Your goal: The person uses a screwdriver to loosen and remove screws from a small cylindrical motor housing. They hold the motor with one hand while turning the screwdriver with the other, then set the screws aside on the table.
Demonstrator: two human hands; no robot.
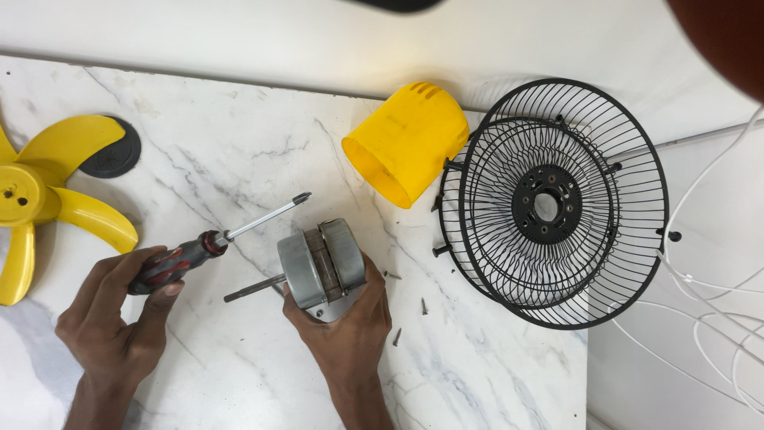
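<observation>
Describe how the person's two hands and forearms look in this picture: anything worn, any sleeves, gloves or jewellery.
Both hands are bare: the left hand and the right hand wear no gloves, and no rings, watch or bracelet show. The forearms are bare too, with no sleeve in view down to the bottom edge of the picture. Fingernails are short and unpainted where they can be seen. No marks, bandages or tape show on either hand.

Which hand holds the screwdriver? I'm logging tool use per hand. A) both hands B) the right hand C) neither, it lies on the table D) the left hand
D: the left hand grips the screwdriver by its handle, while the right hand holds the motor.
</observation>
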